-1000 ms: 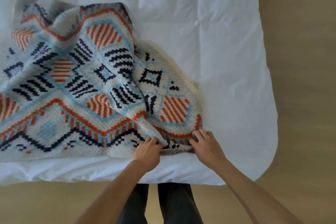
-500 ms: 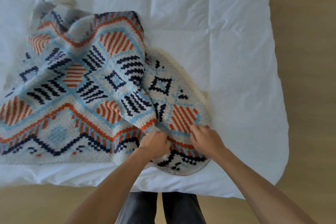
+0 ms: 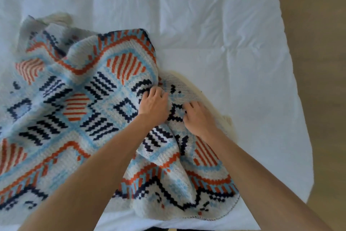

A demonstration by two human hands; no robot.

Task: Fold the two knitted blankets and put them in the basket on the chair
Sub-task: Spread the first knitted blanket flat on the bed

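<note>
One patterned knitted blanket (image 3: 74, 99) in white, blue, orange and navy was in view. A cream fabric (image 3: 189, 82) showed at its right edge. Whether that was a second blanket or the first one's underside could not be told, so the sure count was one. Two hands were on it: one left hand (image 3: 154, 103) and one right hand (image 3: 198, 118). There was one bed (image 3: 206, 24) and one strip of wooden floor (image 3: 318, 24).

Left grip (image 3: 154, 104), right grip (image 3: 198, 116) curled
</note>
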